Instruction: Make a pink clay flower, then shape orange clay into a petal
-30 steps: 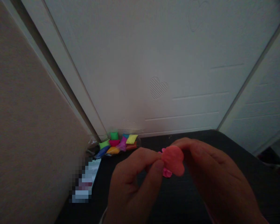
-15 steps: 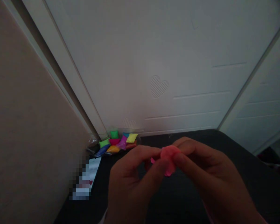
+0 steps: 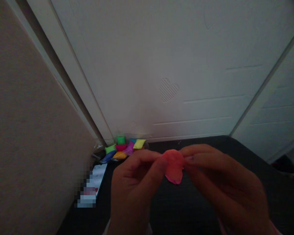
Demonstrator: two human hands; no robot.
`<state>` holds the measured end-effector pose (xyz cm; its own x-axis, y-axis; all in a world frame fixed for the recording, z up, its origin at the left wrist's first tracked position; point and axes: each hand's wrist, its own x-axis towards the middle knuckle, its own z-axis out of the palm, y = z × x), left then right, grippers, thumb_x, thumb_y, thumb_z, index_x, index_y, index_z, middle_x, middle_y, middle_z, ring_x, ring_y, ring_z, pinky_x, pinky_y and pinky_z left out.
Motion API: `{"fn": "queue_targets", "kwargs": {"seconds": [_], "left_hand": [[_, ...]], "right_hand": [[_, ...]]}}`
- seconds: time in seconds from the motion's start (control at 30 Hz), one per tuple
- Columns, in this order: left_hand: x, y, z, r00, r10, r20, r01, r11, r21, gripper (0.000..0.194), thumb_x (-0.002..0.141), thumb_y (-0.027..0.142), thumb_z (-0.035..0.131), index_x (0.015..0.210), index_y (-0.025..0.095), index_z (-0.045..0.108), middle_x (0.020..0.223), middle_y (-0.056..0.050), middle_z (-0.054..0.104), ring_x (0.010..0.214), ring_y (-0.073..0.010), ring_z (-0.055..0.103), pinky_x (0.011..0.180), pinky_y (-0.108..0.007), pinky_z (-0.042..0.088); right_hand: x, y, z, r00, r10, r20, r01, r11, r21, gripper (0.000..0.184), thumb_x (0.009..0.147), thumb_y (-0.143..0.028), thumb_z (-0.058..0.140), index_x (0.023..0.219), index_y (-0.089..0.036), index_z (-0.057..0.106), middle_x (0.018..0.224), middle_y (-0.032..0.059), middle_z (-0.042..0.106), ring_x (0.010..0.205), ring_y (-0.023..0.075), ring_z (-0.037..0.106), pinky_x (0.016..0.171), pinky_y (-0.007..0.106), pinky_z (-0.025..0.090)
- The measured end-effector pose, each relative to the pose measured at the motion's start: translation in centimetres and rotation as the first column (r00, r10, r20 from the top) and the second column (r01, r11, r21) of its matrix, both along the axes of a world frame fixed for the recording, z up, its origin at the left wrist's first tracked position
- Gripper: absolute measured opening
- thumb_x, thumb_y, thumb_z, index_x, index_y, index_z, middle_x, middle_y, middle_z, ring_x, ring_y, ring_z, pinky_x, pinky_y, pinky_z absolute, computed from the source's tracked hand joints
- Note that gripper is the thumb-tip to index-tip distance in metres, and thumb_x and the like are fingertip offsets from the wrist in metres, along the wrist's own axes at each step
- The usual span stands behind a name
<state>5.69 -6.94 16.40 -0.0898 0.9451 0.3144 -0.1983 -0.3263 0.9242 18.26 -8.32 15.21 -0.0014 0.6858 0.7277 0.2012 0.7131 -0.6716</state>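
Note:
A soft pink piece of modelling clay (image 3: pixel 173 164) hangs above the dark table, held between my two hands. It looks thin and flattened, with a rounded top and a narrower lower lobe. My left hand (image 3: pixel 137 182) pinches its left edge between thumb and forefinger. On the opposite edge, my right hand (image 3: pixel 222 179) has thumb and fingertips closed on the clay. The fingers partly cover both sides of the piece.
Several small colourful clay packets (image 3: pixel 120 150) lie in clear plastic at the table's back left. A phone with a lit, partly blurred screen (image 3: pixel 98 176) rests nearer. Behind the dark table (image 3: pixel 181 209) stands a white panel (image 3: pixel 137 65); a beige wall (image 3: pixel 34 130) rises at left.
The clay has turned and now shows a broader, flatter face. My hands have shifted slightly apart, my left thumb moving toward the clay's left edge.

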Motion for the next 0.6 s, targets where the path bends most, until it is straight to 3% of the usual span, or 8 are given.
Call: {"fn": "queue_targets", "kwargs": {"seconds": [0.13, 0.27, 0.43, 0.6], "left_hand": [[0.0, -0.1, 0.0, 0.998, -0.010, 0.068, 0.010, 1.000, -0.001, 0.006, 0.061, 0.017, 0.061, 0.067, 0.018, 0.061, 0.053, 0.003, 0.058, 0.048, -0.0088, 0.053, 0.046, -0.017, 0.044], [-0.1, -0.4, 0.0, 0.997, 0.009, 0.082, -0.017, 0.995, 0.103, 0.017, 0.064, 0.013, 0.057, 0.078, 0.022, 0.061, 0.059, 0.003, 0.061, 0.054, -0.0099, 0.056, 0.050, -0.018, 0.046], [-0.8, -0.6, -0.1, 0.994, -0.017, -0.105, 0.046, 0.960, 0.275, 0.020, 0.067, 0.006, 0.051, 0.071, 0.022, 0.063, 0.067, 0.002, 0.064, 0.065, -0.0115, 0.059, 0.062, -0.021, 0.048], [-1.2, -0.6, -0.2, 0.966, 0.092, -0.244, 0.007, 0.926, 0.376, 0.026, 0.063, 0.004, 0.056, 0.079, 0.024, 0.063, 0.079, 0.000, 0.065, 0.075, -0.0154, 0.059, 0.066, -0.025, 0.049]], "right_hand": [[0.4, 0.1, 0.0, 0.985, 0.105, 0.135, -0.116, 0.990, 0.074, 0.037, 0.067, 0.002, 0.049, 0.093, -0.024, 0.055, 0.090, 0.0021, 0.059, 0.082, 0.0158, 0.055, 0.063, 0.026, 0.047], [0.3, 0.1, 0.1, 0.991, 0.075, 0.106, -0.087, 0.989, 0.119, 0.036, 0.067, 0.002, 0.050, 0.093, -0.022, 0.055, 0.086, 0.0027, 0.060, 0.082, 0.0168, 0.054, 0.063, 0.028, 0.047], [0.0, 0.0, 0.1, 0.998, -0.008, 0.058, 0.001, 0.992, 0.126, 0.031, 0.070, -0.001, 0.047, 0.091, -0.022, 0.057, 0.087, 0.0027, 0.060, 0.084, 0.0170, 0.054, 0.070, 0.029, 0.046], [0.0, -0.1, 0.1, 0.997, -0.043, 0.063, 0.036, 0.994, 0.105, 0.035, 0.067, -0.003, 0.051, 0.093, -0.026, 0.056, 0.090, 0.0016, 0.061, 0.081, 0.0173, 0.056, 0.068, 0.030, 0.047]]}}
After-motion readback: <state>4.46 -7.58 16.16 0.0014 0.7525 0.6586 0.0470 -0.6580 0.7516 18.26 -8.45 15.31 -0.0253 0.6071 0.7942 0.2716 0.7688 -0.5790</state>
